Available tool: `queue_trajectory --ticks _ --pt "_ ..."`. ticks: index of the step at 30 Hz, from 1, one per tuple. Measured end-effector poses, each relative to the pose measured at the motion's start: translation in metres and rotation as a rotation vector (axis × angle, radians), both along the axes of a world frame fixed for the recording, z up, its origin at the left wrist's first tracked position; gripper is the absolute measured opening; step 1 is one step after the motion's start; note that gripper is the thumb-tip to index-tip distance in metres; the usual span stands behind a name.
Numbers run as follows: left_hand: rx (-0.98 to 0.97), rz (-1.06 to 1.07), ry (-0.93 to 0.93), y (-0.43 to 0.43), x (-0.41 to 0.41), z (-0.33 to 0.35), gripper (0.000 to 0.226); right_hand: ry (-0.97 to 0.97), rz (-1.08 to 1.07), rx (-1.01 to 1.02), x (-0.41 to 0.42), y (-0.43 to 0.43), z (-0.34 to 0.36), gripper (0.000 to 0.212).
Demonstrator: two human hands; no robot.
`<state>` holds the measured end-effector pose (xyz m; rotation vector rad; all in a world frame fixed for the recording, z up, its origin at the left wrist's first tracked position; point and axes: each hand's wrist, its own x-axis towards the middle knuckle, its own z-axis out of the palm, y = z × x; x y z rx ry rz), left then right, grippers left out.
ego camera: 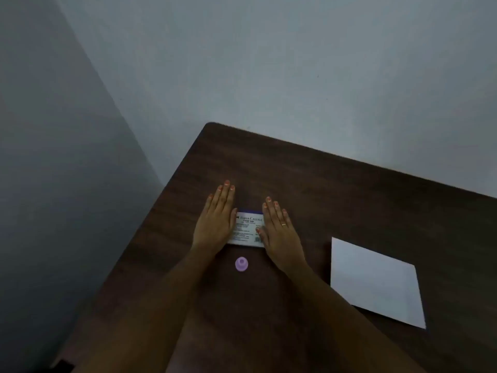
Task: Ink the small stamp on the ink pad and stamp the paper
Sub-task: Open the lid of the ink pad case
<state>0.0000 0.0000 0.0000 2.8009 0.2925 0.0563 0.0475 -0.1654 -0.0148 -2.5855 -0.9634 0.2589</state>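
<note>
The ink pad (247,229) lies closed on the dark table (322,184), long axis left to right, white printed label up. Left hand (216,219) and right hand (279,230) lie flat beside it — fingers extended, gripping nothing. The lilac stamp (241,264) stands nearer; the paper (376,281) lies well right.

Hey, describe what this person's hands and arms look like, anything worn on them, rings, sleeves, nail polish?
Both forearms are bare, with no sleeves in view. The right hand wears a thin gold-coloured ring on one finger. The nails of the left hand and the right hand carry orange-pink polish. No watch or bracelet shows.
</note>
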Motion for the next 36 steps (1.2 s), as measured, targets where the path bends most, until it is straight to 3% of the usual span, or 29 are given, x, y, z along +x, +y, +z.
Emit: queue_trajectory --ticks 5,9,13,19,25,27,29,31,36 --pt "-0.187 -0.126 0.199 0.019 -0.013 -0.012 0.058 0.105 0.055 -0.025 0.0 -0.002 -0.007 0.079" --pt "-0.263 -0.202 0.199 0.03 -0.02 -0.013 0.08 0.124 0.127 -0.073 0.004 -0.006 -0.004 0.084" --pt "-0.177 -0.231 0.191 0.033 -0.023 -0.015 0.099 0.123 0.179 -0.139 0.009 -0.01 -0.005 0.088" --pt "-0.208 -0.199 0.152 0.035 -0.024 -0.024 0.099 0.114 0.209 -0.22 0.014 -0.01 -0.001 0.099" --pt "-0.249 -0.214 0.068 0.036 -0.024 -0.021 0.1 0.139 0.273 -0.184 0.023 -0.01 0.023 0.096" --pt "-0.29 -0.19 0.057 0.036 -0.024 -0.02 0.099 0.158 0.222 0.03 0.027 -0.007 0.033 0.084" --pt "-0.324 -0.158 0.054 0.036 -0.024 -0.019 0.102 0.13 0.11 0.267 0.032 -0.004 0.038 0.052" --pt "-0.346 -0.139 0.067 0.037 -0.023 -0.019 0.105 0.151 -0.01 0.38 0.041 0.003 0.04 0.024" --pt "-0.36 -0.179 0.074 0.036 -0.022 -0.015 0.105 0.086 -0.144 0.441 0.072 0.033 0.027 0.021"
